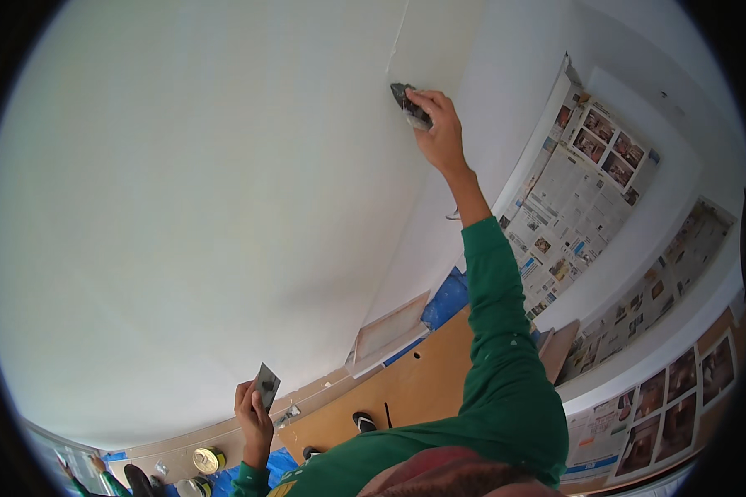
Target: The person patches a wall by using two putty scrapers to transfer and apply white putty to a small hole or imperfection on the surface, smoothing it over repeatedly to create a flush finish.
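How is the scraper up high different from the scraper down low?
The upper scraper is in the right hand, pressed against the white wall with the arm stretched up. The lower scraper is in the left hand, held off the wall near the person's body. The upper scraper lies slanted along the wall; the lower scraper stands almost upright. Both have flat, dark grey blades.

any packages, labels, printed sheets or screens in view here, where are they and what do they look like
Newspaper sheets: taped over the opening right of the raised right hand, pale pages with small photos.
More newspaper: masking the frames at lower right, larger dark photo panels.
Round can: low at bottom left, below the left hand, yellow label around its side.
No screens or signs.
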The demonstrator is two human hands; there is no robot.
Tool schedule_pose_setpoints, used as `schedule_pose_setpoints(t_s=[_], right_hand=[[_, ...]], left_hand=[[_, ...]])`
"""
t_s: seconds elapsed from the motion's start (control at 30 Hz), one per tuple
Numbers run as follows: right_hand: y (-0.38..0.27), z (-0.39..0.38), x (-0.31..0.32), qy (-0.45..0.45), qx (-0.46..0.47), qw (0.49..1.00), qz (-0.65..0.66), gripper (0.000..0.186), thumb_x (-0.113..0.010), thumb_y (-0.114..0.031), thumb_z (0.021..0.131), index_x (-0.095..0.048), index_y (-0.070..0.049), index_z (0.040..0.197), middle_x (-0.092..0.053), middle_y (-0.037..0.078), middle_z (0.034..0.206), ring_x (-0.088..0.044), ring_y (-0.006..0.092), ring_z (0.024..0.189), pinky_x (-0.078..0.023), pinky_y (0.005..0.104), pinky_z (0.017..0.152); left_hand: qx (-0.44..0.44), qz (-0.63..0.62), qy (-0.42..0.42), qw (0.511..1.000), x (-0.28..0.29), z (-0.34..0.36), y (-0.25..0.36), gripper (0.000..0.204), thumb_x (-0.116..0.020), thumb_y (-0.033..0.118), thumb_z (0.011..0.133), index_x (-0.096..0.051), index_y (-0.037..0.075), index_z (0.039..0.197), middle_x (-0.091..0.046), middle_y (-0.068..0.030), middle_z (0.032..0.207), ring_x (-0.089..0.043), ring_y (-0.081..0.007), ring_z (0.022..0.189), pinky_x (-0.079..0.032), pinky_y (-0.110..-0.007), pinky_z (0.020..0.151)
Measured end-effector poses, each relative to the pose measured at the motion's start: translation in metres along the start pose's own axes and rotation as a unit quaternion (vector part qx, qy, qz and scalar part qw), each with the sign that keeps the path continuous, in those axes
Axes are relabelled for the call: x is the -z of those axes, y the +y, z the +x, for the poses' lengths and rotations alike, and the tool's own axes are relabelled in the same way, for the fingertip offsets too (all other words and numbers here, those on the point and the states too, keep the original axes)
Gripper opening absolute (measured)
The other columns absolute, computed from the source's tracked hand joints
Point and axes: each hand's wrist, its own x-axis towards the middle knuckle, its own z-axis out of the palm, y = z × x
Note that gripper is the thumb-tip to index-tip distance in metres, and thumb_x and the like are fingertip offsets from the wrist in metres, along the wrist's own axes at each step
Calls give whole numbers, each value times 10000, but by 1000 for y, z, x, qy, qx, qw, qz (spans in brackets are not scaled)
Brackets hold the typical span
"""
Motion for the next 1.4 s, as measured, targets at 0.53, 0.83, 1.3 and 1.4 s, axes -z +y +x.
schedule_pose_setpoints(t_s=[0.53,0.83,1.3,1.4], right_hand=[[-92,-130,-20,-56,-114,948,291,335,-541,73,882,-620,2,1200,-606,123,1175,-590,254,1141,-478,338,964],[-206,-148,66,-44,86,916,389,330,-621,-61,897,-639,23,1215,-598,177,1235,-585,311,1112,-496,378,938],[-111,-136,79,-167,133,961,175,483,-664,19,776,-705,-144,1228,-576,67,1282,-502,274,1159,-447,381,976],[-130,-143,86,-126,-177,862,458,372,-615,-30,877,-637,-78,1245,-609,75,1238,-561,237,1133,-461,383,973]], left_hand=[[294,-614,-73,729,-41,97,87,630,-393,540,1055,-531,-4,1340,-631,-112,1281,-617,-232,1153,-482,-343,1008],[241,-694,-334,590,-40,143,166,515,-449,496,1048,-575,44,1260,-668,-72,1155,-665,-177,1040,-548,-316,899],[145,-556,-98,813,-47,129,205,530,-420,482,1067,-577,13,1258,-659,-120,1180,-659,-213,1090,-526,-382,977],[-122,-358,24,925,-47,147,184,559,-360,450,1088,-591,-37,1233,-672,-159,1114,-672,-245,1043,-553,-380,901]])
